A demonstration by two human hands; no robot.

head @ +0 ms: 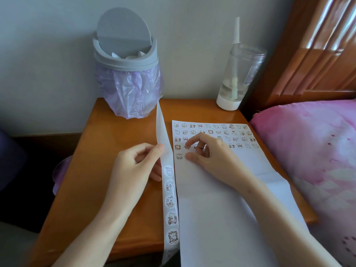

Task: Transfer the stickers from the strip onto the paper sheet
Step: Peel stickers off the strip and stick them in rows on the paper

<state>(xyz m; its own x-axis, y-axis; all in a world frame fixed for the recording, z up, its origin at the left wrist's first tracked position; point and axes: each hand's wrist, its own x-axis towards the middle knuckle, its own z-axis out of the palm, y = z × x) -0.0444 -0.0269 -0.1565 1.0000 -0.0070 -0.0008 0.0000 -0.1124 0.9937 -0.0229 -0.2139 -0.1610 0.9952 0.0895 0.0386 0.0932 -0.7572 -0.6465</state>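
Left hand point(134, 166) is clamped on the strip point(170, 201), thumb on top and fingers curled beneath, pinching it at its left edge. Below that grip the strip carries five round stickers; above it the bare backing lifts up toward the grey bin point(126, 60) with its purple liner. The strip runs just beside the left edge of the paper sheet point(221, 209), which lies flat on the wooden bench point(115, 128) and hangs over its near edge. Right hand point(210, 157) is over the sheet, thumb and forefinger apart, nothing pinched. Its forefinger tip touches a sticker in the fourth row, and its thumb rests on bare paper beside the lone sticker point(179, 156) starting the fifth. A clear cup point(238, 79) with a straw stands at the bench's far corner, near the pink bedding point(312, 151)
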